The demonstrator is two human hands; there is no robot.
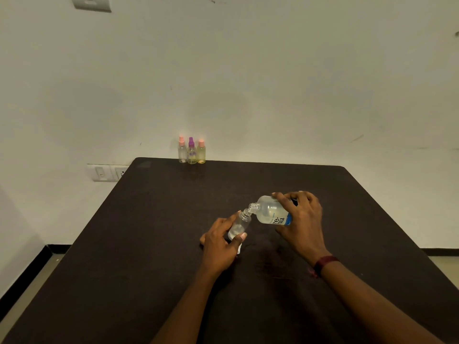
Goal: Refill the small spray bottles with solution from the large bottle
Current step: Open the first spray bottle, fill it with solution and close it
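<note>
My left hand [219, 247] grips a small clear spray bottle [240, 224] with its cap off, tilted so its open neck points up and to the right. My right hand [301, 219] holds the large clear bottle [269, 212] with a blue label, tipped on its side. The large bottle's open mouth touches the small bottle's neck above the middle of the dark table [154, 239]. A little clear liquid shows in the bottom of the small bottle.
Three small capped spray bottles stand in a row at the table's far edge against the wall: a clear one with a pink cap [182, 150], one with a purple cap [191, 152], a yellow one with a pink cap [201, 152]. A wall socket [108, 172] sits left of the table.
</note>
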